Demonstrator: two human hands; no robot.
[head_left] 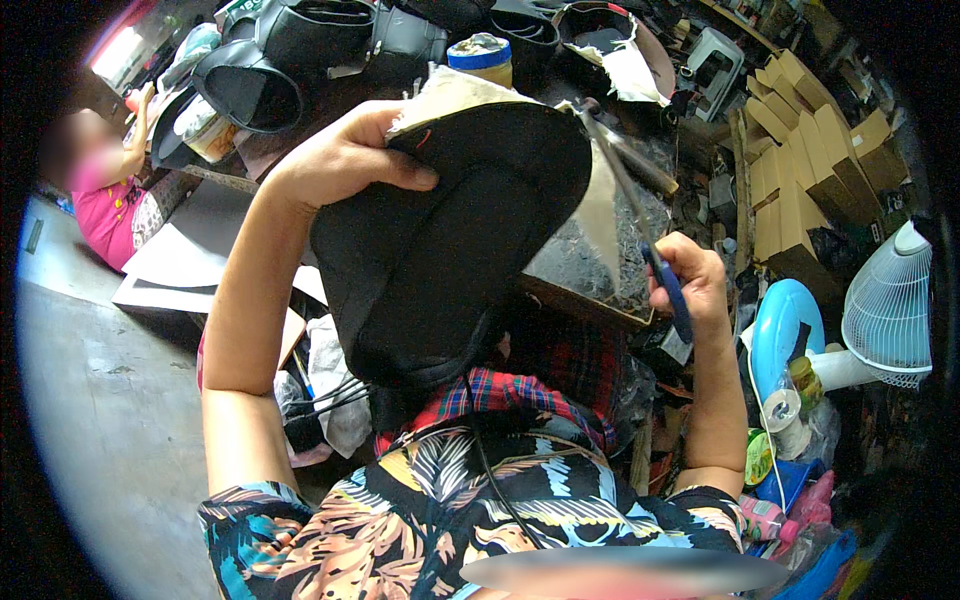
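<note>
My left hand (355, 160) grips a large black padded, curved piece (450, 230) at its upper left edge, thumb across the dark face. Pale fabric (465, 92) sticks out along its top rim. In my right hand (695, 275) is a pair of scissors (676, 300) with blue handles. Their blades point up and away, reaching the pale fabric at the piece's far right edge. Whether the blades are closed on it, I cannot tell. A pale strip (603, 215) hangs down beside the blades. The black piece's lower end is above my lap.
Behind are a workbench (570, 270), several black moulded pieces (250, 85) and a blue-rimmed jar (482, 60). Cardboard pieces (800, 165), a white fan (890, 305) and a light-blue ring-shaped thing (785, 325) stand right. A person in pink (110, 220) sits far left.
</note>
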